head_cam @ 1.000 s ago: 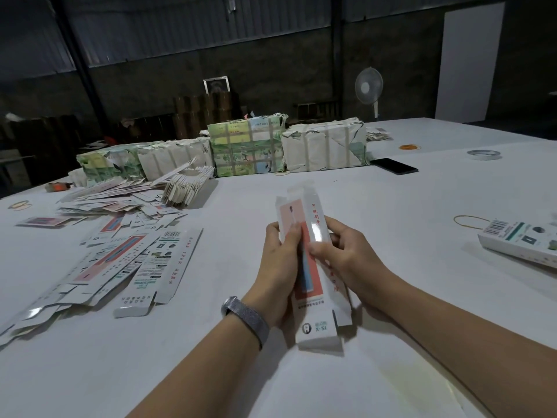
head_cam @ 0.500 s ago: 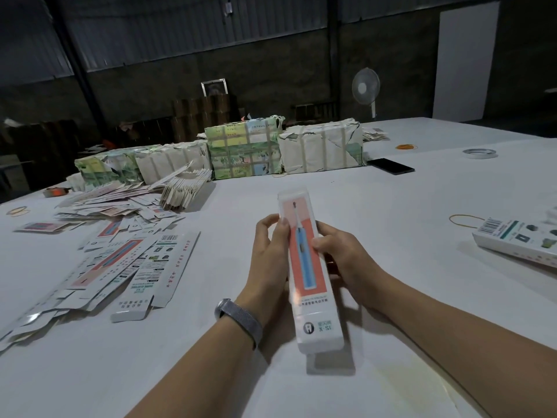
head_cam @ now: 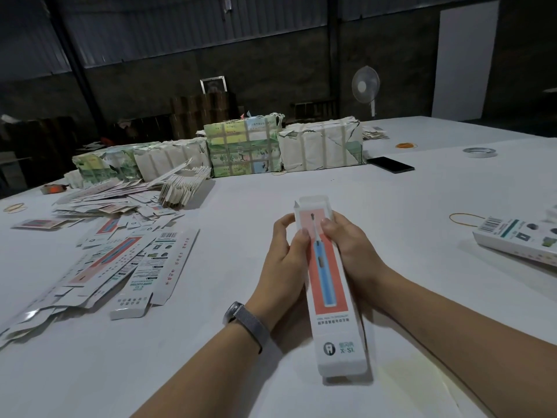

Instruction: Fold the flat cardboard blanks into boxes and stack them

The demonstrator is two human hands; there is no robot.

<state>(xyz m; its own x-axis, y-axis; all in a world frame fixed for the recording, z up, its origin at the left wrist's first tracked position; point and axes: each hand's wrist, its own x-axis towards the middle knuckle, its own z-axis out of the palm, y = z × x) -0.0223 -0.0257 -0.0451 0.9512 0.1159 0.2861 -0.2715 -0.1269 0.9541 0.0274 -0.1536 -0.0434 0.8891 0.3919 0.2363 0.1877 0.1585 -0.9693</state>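
Both hands (head_cam: 319, 254) pinch box (head_cam: 330, 285) (far flap open).

Left grip (head_cam: 286, 251) and right grip (head_cam: 349, 245) curled, thumbs pressed inward.

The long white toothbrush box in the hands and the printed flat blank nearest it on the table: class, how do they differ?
The long white toothbrush box is opened into a tube with its far flaps up; the printed flat blank lies unfolded. The left hand and right hand hold the box above the white table; the blank rests untouched on it. Both are long, white printed cardboard.
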